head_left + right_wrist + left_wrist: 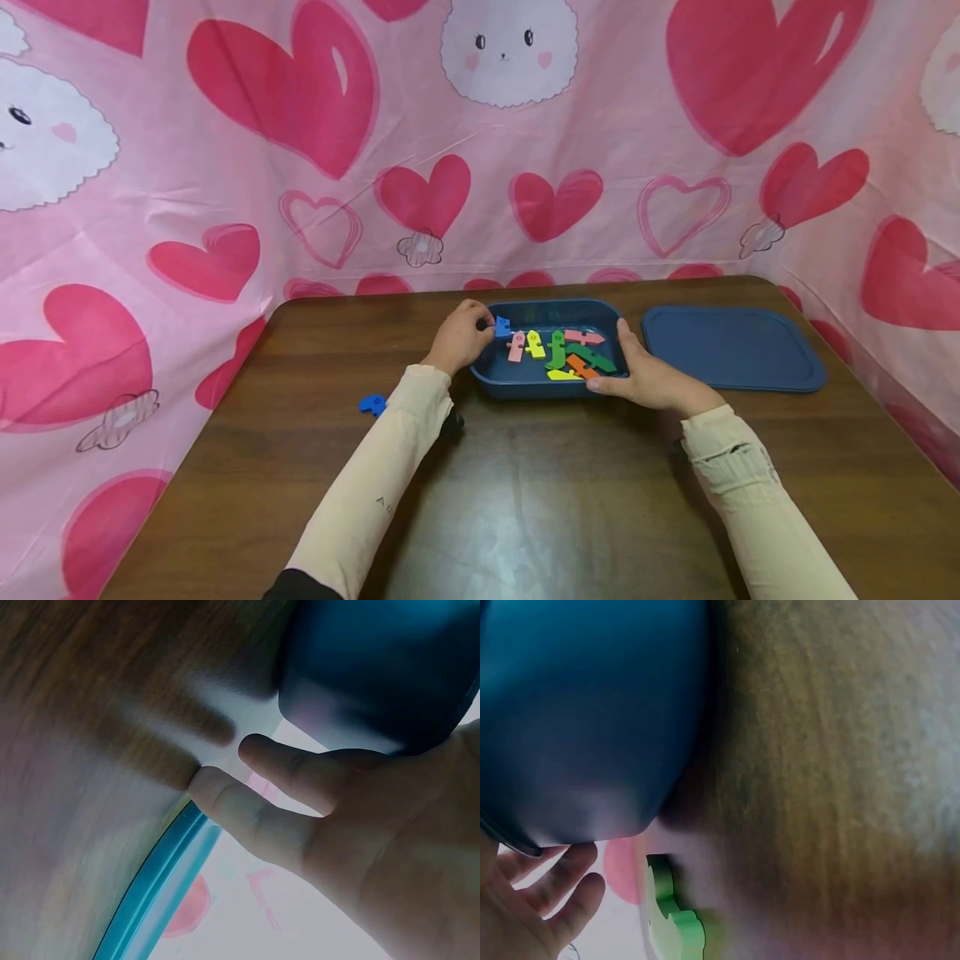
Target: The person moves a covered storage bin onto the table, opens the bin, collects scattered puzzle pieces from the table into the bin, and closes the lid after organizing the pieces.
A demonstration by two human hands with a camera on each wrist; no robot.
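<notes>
My left hand (459, 337) is at the left rim of a dark blue rectangular container (517, 389), its fingertips pinching a blue notched piece (502, 327) just inside the wall. My right hand (648, 375) grips the container's right end, thumb at the front corner; two of its fingers (255, 817) stretch out beside the wall in the right wrist view. Inside lie several flat notched pieces, among them a pink piece (516, 347), a yellow piece (535, 344), a green piece (556, 350) and an orange piece (581, 367).
Another blue piece (372, 405) lies on the wooden table (570, 500) beside the left sleeve. A green piece (675, 919) shows past the container in the left wrist view. The flat blue lid (735, 348) lies right of the container. A heart-patterned cloth (480, 125) hangs behind.
</notes>
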